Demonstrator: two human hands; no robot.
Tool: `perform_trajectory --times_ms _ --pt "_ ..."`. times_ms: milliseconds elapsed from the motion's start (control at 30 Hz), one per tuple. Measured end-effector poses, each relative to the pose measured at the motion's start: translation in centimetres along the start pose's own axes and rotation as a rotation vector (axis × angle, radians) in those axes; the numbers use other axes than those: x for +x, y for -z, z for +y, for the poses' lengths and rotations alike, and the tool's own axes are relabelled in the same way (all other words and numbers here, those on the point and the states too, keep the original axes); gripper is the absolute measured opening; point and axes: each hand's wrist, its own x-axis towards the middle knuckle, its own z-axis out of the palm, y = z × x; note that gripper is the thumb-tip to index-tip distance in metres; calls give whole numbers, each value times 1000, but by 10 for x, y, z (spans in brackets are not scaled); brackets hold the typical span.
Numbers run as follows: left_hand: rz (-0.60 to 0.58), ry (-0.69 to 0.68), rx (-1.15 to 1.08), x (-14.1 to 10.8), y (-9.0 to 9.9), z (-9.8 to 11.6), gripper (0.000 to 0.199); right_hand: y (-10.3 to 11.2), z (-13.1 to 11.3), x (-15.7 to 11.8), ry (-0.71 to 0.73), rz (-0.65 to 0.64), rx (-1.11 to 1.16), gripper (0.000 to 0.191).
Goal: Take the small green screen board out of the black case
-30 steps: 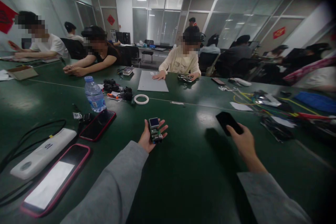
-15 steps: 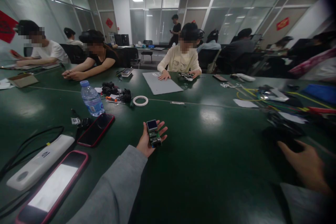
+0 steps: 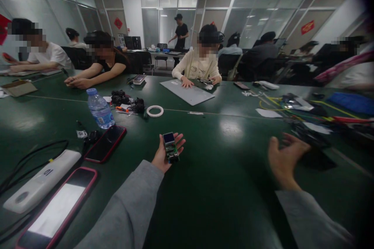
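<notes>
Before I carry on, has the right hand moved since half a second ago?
Yes. Judged against the water bottle standing on the green table, the right hand has moved left, toward the bottle's side.

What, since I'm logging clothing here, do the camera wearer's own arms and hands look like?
The left sleeve and right sleeve are long, grey and plain, with no logo or print visible. The left hand and right hand wear no gloves; no ring or watch shows, though the right hand is blurred.
</notes>
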Motion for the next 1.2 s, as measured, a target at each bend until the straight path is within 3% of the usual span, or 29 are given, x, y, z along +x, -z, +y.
perform_trajectory --times_ms 67,200,267,333,467,667,800,900,1000,1200 --pt "-11 -1 18 1 2 -1 55 -31 -45 -40 8 -218 201 46" --pt "-26 -23 46 3 4 -3 58 -70 -129 -129 -150 -858 582 44" --pt "-26 -29 51 5 4 -4 59 -76 -158 -160 -214 -1012 689 44" --pt "-28 -33 59 5 4 -4 60 -78 -176 -179 -281 -1074 753 45" --pt "-20 -54 88 3 1 -3 60 -78 -187 -191 -388 -1099 789 49" --pt "-61 -36 209 0 -8 -3 65 -75 -183 -195 -429 -1138 818 59" --pt "9 -66 272 2 -9 -7 64 -73 -179 -189 -433 -1153 803 52" --pt "53 -96 302 5 -6 -11 66 -74 -173 -180 -422 -1089 728 52" --pt "72 -156 391 7 -3 -14 60 -77 -165 -175 -333 -940 639 48" --pt "64 -219 485 4 -2 -17 70 -75 -160 -175 47 -712 299 32"
